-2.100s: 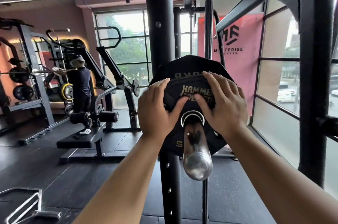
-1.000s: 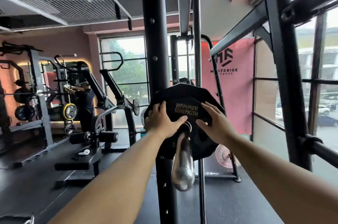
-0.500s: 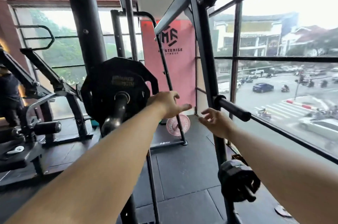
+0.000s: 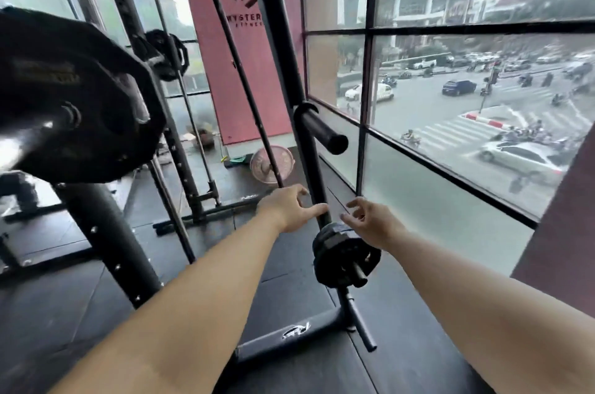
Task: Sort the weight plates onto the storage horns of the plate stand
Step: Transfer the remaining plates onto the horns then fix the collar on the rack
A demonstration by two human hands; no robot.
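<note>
Just above the small plates (image 4: 346, 253), left hand (image 4: 289, 208) and right hand (image 4: 370, 223) hover, fingers (image 4: 314, 209) loosely spread, empty.

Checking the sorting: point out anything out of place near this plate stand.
A pink weight plate stands on the floor below the red banner, off any horn. The upper storage horn on the stand is bare.

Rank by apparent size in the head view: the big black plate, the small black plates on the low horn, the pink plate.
1. Big black plate, nearest the camera.
2. Small black plates.
3. Pink plate, farther off, so its true size is unsure.
</note>
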